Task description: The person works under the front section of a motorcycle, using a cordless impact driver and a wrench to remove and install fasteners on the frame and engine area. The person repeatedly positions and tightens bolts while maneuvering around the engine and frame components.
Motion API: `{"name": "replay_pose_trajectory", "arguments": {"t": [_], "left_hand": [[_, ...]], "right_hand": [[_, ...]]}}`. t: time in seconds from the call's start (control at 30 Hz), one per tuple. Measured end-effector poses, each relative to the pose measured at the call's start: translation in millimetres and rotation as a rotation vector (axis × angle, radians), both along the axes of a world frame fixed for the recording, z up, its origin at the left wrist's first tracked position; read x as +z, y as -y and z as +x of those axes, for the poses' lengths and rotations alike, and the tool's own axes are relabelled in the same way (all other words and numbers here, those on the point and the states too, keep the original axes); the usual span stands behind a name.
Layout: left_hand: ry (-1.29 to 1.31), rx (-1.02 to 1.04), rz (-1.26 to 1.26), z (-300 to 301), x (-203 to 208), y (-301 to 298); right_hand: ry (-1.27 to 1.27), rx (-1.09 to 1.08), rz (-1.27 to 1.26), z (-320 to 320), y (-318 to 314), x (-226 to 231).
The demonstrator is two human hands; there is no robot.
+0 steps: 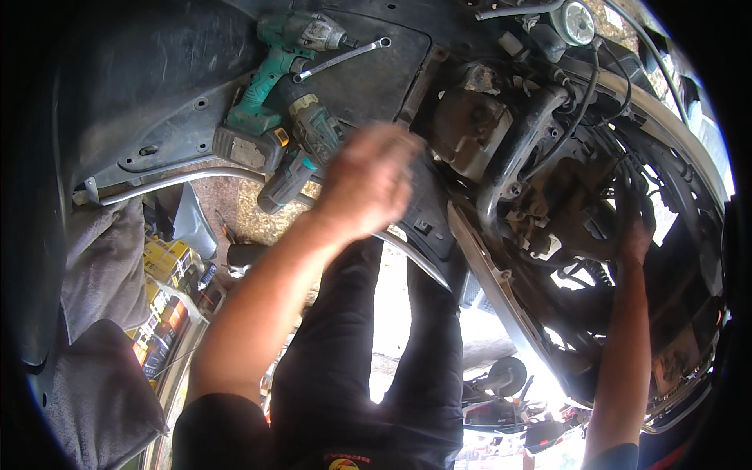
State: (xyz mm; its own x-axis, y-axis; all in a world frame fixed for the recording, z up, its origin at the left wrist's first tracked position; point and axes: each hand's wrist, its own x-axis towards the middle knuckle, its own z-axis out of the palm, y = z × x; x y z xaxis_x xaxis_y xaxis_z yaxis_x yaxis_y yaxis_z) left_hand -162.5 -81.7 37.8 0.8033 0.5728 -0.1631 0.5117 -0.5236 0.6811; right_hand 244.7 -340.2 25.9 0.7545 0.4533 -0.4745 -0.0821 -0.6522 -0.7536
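Note:
My left hand [372,182] is smeared by motion above the dark plastic floor panel [356,82], near a compact teal and grey drill [309,129]. Whether its fingers hold anything cannot be made out. My right hand [636,223] reaches into the opened vehicle frame at the right, among black cables [623,168] and dark parts. Shade hides most of its fingers. Beyond the drill lies a larger teal impact driver [270,78] with a battery at its base. A silver ring wrench [342,60] rests beside the driver's nose.
A thick black frame tube [521,149] crosses the exposed machinery. A metal rail [180,182] edges the panel. Lower left are grey cloth [106,274] and yellow boxes [166,262]. A round silver-rimmed part [576,23] stands at the far right. Below, a wheel [505,376] shows.

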Motion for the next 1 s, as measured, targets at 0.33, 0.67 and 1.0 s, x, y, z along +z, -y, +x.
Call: {"name": "replay_pose_trajectory", "arguments": {"t": [0.33, 0.67, 1.0], "left_hand": [[-0.105, -0.114, -0.122, 9.1, -11.5, 80.6], [0.005, 0.491, -0.024, -65.8, 9.1, 95.8], [-0.459, 0.575, 0.386, -118.3, 9.5, -86.7]], "right_hand": [[0.159, 0.063, -0.117, 2.3, -0.9, 0.4], [0.252, 0.412, -0.094, 24.6, 6.4, -20.0], [0.792, 0.654, -0.242, 20.7, -39.4, 48.3]]}}
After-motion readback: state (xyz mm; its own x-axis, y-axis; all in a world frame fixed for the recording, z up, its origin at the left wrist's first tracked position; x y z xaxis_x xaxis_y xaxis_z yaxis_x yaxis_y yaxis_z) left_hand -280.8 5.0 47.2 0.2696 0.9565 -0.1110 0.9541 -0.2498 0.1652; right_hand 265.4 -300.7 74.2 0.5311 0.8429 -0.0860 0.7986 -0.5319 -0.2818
